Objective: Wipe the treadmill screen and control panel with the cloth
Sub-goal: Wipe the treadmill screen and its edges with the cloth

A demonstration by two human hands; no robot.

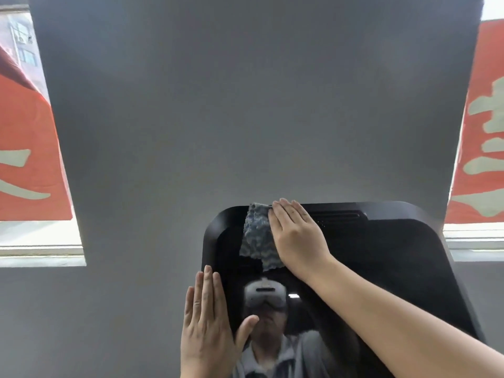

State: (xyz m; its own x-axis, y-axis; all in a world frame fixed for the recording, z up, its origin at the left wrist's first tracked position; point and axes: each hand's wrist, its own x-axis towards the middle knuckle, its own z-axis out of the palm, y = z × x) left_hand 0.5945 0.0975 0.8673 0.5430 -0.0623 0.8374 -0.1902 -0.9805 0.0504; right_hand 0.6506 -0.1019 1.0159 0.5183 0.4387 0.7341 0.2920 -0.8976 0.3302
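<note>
The black glossy treadmill screen (381,268) fills the lower right, tilted up toward me, with a vent slot near its top edge. A blue-grey textured cloth (256,236) lies flat against the screen's upper left corner. My right hand (297,236) presses flat on the cloth's right part, fingers together and pointing up to the top edge. My left hand (207,317) rests flat and open on the screen's left rim, thumb spread onto the glass, holding nothing. The glass reflects a person wearing a headset. The control panel is out of view.
A plain grey wall (245,105) rises behind the screen. Windows with red banners bearing pale characters stand at the far left (24,148) and far right (482,159), each with a white sill below.
</note>
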